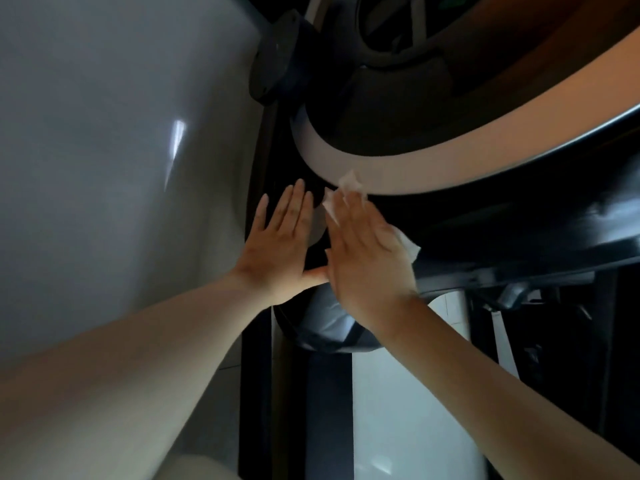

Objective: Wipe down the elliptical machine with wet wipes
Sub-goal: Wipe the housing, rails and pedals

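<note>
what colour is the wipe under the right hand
White; the wipe shows best in the head view.

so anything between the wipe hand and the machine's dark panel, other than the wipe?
Nothing visible. The right hand presses the wet wipe flat on the dark panel; the left hand lies flat beside it, not in the way.

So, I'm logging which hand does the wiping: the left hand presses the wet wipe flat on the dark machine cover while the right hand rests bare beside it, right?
Not quite: in the head view the right hand presses the wet wipe, and the left hand rests bare beside it.
</note>
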